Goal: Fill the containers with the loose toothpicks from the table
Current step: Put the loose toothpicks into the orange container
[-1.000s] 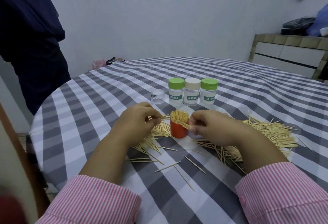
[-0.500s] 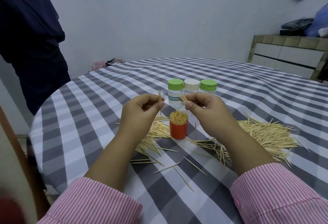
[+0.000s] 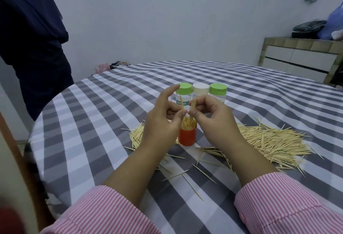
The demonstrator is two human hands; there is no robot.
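Both hands pinch toothpicks upright, L hand (image 3: 163, 120) & R hand (image 3: 211, 116) w/ picks (image 3: 192, 109) directly above the red container (image 3: 187, 137), long axis near vertical, tips down

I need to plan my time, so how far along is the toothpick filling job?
Early. The red container looks nearly full. Left hand and right hand each pinch a few toothpicks above it. Left to do: the big pile and a smaller pile on the table, and three capped jars that look unfilled.
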